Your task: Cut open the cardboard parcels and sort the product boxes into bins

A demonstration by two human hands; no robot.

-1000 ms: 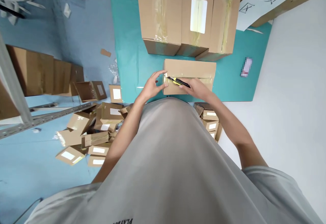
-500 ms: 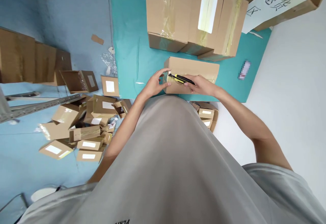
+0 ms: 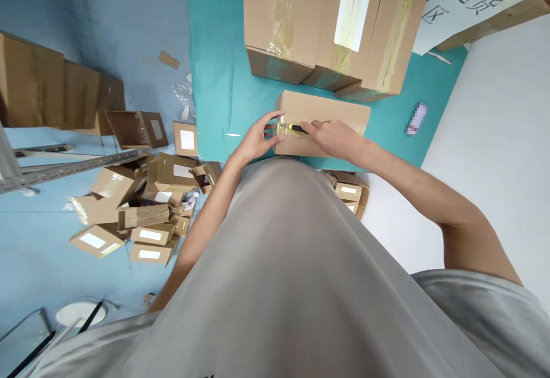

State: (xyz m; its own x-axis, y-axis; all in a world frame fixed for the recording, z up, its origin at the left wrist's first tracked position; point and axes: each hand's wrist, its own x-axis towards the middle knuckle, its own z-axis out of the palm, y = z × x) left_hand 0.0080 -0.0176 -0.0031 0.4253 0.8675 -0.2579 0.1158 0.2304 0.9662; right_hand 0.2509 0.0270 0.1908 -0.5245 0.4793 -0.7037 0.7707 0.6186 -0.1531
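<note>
Currently, a cutter (image 3: 297, 129) over a carton (image 3: 318, 107)

The carton lies near the close edge of the green table (image 3: 215, 97), just before the person's shirt (image 3: 292, 263). At its left end the left hand (image 3: 260, 137) is spread wide, thumb and fingertips touching it. The right hand (image 3: 337, 138) grips the cutter, pointing it to this same end; whether its tip touches, I cannot tell. Behind stand three taller taped boxes (image 3: 320, 20); on the floor (image 3: 129, 17) at left lies a heap of boxes (image 3: 148, 216).
</note>
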